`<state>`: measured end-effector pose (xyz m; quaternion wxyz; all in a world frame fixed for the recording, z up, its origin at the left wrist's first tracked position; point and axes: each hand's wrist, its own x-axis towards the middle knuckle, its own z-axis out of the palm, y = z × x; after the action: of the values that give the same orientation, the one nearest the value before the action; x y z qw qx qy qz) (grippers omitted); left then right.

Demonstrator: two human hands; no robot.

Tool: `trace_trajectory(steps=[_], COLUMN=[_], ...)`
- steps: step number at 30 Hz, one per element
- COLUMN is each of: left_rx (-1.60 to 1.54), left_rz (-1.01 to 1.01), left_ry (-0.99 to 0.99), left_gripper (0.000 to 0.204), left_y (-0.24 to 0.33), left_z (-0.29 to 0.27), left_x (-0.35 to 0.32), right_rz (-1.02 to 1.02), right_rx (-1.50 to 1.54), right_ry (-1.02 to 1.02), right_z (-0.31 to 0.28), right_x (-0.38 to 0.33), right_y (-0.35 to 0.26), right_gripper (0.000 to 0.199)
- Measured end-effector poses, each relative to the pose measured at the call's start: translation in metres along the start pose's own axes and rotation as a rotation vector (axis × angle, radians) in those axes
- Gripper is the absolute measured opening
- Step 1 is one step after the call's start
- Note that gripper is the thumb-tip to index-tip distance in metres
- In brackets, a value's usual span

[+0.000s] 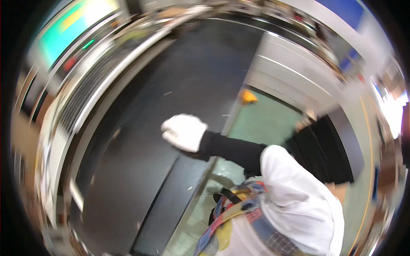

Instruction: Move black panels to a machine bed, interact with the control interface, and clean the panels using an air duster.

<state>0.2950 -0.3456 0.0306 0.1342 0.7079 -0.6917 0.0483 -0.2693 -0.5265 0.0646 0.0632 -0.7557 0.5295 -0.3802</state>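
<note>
My right hand point(184, 132), in a white glove, is over the black work surface point(205, 59), near its right edge. A black sleeve point(230, 149) covers the forearm below a white upper sleeve. The gloved fingers look curled in toward the palm, and what they hold, if anything, is hidden. A dark patch shows just under the wrist; I cannot tell whether it is a thing or a shadow. My left hand is out of view.
A long pale-edged rail or conveyor point(98, 85) runs along the left. A yellow object point(249, 97) lies on the green floor point(265, 119), before a pale cabinet point(290, 68). A black ribbed object point(322, 149) stands at right. Small scraps dot the surface. Motion blurs the surroundings.
</note>
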Motion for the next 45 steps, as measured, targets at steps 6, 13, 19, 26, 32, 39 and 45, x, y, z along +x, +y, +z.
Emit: trace_trajectory(steps=[6, 13, 19, 26, 32, 39, 45], left_rx=[0.309, -0.753, -0.954, -0.782, -0.353, -0.266, -0.36], left_rz=[0.065, 0.917, 1.458, 1.582, 1.268, 1.395, 1.174], left_ry=[0.678, 0.232, -0.187, -0.549, -0.613, -0.308, -0.697], left_gripper=[0.033, 0.038, 0.042, 0.049, 0.046, 0.041, 0.063], left_y=[0.139, 0.498, 0.785, 1.074, 1.194, 1.172, 1.068], left_z=[0.001, 0.075, 0.141, 0.197, 0.212, 0.214, 0.199], left_x=[0.051, 0.098, -0.032, -0.188, -0.234, -0.25, -0.231], right_rz=[0.604, 1.52, 2.024, 2.477, 2.297, 2.364, 2.263], right_rx=[-0.241, -0.493, -0.831, -0.815, -0.782, -0.592, -0.091], right_ry=[0.06, 0.657, 1.049, 0.864, 0.929, 0.993, 1.383], right_z=[-0.134, -0.316, -0.418, -0.454, -0.451, -0.452, -0.452], right_x=[-0.16, -0.421, -0.676, -0.867, -0.893, -0.927, -0.912], right_y=[0.081, 0.142, 0.117, 0.104, 0.098, 0.082, 0.044], right_gripper=[0.028, 0.042, 0.052, 0.052, 0.058, 0.052, 0.055])
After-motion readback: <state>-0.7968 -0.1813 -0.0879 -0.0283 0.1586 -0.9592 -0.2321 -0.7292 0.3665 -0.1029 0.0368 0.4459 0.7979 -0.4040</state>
